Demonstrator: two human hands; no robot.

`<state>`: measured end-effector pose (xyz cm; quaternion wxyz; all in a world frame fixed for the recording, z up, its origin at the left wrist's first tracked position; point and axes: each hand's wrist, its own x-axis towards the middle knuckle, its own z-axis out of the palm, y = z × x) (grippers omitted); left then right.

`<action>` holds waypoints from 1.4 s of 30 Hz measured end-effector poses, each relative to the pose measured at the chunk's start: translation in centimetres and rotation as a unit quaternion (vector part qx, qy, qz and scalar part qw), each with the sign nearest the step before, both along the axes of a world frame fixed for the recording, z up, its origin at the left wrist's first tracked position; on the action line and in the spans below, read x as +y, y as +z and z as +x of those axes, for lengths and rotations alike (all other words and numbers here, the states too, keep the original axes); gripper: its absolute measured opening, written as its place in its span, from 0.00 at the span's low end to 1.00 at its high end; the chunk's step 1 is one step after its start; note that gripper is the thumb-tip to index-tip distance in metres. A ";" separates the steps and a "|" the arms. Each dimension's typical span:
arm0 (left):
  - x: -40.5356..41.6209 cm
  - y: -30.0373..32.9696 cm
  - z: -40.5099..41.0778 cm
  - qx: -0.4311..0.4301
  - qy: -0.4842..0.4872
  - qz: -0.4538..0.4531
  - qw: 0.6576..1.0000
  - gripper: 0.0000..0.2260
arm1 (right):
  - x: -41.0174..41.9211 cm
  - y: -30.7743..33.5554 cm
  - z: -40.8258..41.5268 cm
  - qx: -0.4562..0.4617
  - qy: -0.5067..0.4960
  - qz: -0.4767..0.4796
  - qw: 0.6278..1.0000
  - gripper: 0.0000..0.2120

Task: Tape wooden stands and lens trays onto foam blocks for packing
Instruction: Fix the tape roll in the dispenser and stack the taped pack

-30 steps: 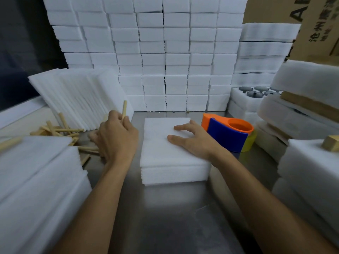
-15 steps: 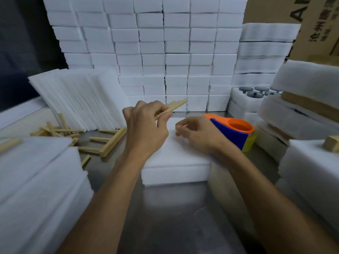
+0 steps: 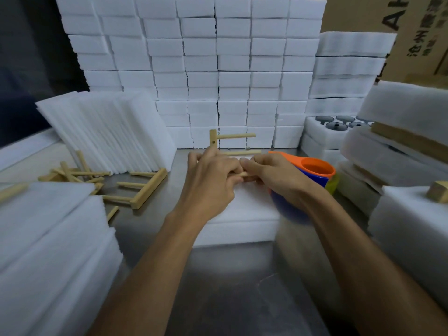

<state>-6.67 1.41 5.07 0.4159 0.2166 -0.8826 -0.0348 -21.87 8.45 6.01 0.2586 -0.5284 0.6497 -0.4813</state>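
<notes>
Both hands meet over the centre of the bench, w/ a pale wooden stand made of one flat bar and round pegs held between them. Left hand: fingers curled round the stand's bar, gripping it; the bar's upper end sticks up above the knuckles, one peg pointing right, a second peg just below it. Right hand: fingers curled, pinching the near end of a lower peg where it meets the left fingers. The stand is upright, above the far edge of the flat white foam block; cannot tell whether its lower end touches the foam, hands cover it.

Foam block lies flat on the grey metal bench top, directly under both wrists. Orange-and-blue plastic tape dispenser sits just beside the block on the right, partly behind the right wrist; a yellowish roll shows at its far side.

Left of the block: a second wooden stand lying flat on the bench, pegs pointing left, and further left a loose heap of wooden stands. Behind those, a leaning row of thin white foam sheets. Rear: wall of stacked white foam blocks. Right rear: white foam lens tray w/ dark round lenses in its pockets. Near left and right: more foam stacks; brown cardboard box at upper right.
</notes>
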 end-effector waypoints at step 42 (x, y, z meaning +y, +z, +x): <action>-3.4 -2.4 1.7 0.167 -0.045 0.475 0.863 0.16 | 0.2 -0.3 -0.4 0.150 0.012 0.114 0.982 0.32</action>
